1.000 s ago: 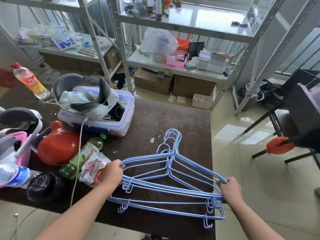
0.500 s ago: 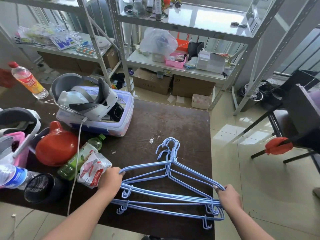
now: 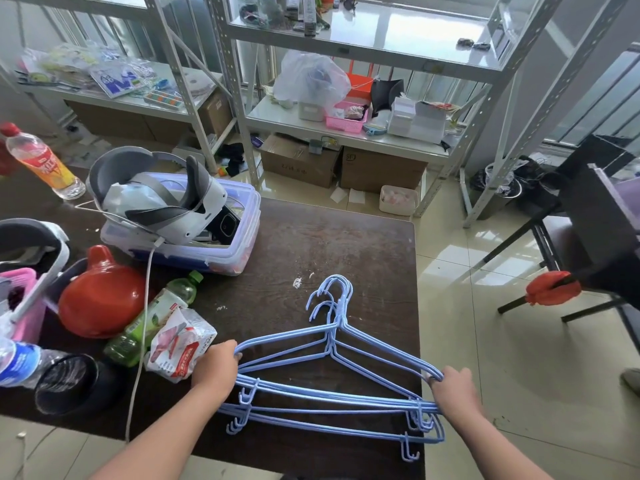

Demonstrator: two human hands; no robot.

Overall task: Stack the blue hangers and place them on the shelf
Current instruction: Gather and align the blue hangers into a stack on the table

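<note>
At the near right corner of the dark brown wooden table [image 3: 311,244], a bundle of thin light-blue wire hangers [image 3: 332,382] lies flat, hooks pointing to the far side and bottom bars toward the near edge, the right-hand ends reaching past the table's right edge. The left hand [image 3: 216,370] has its fingers curled round the left shoulder ends of the bundle, and the right hand [image 3: 452,386] has its fingers curled round the right shoulder ends, so both hands grip the hangers at once. The hangers are gathered but not squared: the hooks fan out a little and the bottom bars lie spread apart, some nearer than others. This looks like the stacking step, with the bundle being pressed together from both sides; placing has not begun. Next, by my reading, the hands need to draw the loose bars into line so the hooks nest, then lift the whole stack clear of the table without letting the lower hangers slip out, and carry it to the grey metal shelf unit [image 3: 367,46] on the far side. Just left of the left hand lie a crumpled white-and-red snack packet [image 3: 178,346] and a green plastic bottle [image 3: 152,322], close enough to be knocked.
</note>
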